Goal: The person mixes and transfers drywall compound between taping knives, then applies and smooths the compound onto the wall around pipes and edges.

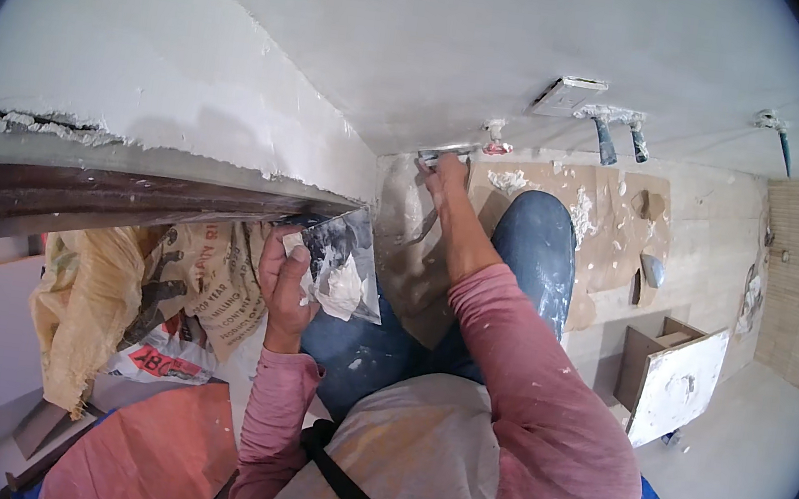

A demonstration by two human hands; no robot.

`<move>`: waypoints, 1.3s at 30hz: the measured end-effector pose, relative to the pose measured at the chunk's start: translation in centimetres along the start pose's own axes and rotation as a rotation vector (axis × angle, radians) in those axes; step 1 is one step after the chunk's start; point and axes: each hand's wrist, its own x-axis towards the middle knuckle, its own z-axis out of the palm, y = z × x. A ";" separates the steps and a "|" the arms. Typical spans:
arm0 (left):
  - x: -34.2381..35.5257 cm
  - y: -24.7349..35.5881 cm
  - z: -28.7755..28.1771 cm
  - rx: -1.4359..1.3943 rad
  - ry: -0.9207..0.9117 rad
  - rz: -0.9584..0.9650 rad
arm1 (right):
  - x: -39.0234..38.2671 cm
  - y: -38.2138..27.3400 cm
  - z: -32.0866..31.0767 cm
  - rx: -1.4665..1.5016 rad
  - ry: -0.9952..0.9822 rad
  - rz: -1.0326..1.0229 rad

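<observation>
My left hand (287,288) is closed round a flat metal plastering blade (365,245). A lump of white putty (343,288) sits on the blade, with more smeared across its face. Ahead, my right hand (442,177) grips a trowel (450,148), whose thin metal edge lies low against the wall near the inner corner. Much of the trowel is hidden by the fingers. The pale plastered wall (444,46) stands right in front, and a red-handled valve (496,144) sticks out just right of the trowel.
Blue pipe ends (604,143) and a wall box (570,97) project at the right. Putty-spattered brown paper (615,201) covers floor beside my knee. A wooden step box (673,378) stands at right. Sacks (206,281) lie left, beyond a dark wooden frame (105,208).
</observation>
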 end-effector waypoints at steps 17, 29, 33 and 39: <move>0.1 -0.9 0.1 -0.008 -0.022 -0.028 | -22.0 2.4 9.4 -0.351 -0.046 -0.973; 0.6 -0.9 1.0 -0.017 -0.036 -0.018 | -2.2 1.9 -3.2 -0.170 0.183 -0.410; 0.3 -0.4 0.5 -0.025 -0.042 -0.028 | -0.7 0.0 -1.9 0.031 0.141 -0.172; 0.5 -1.0 0.6 -0.030 -0.045 -0.020 | 0.7 -3.2 -2.0 0.111 0.062 -0.115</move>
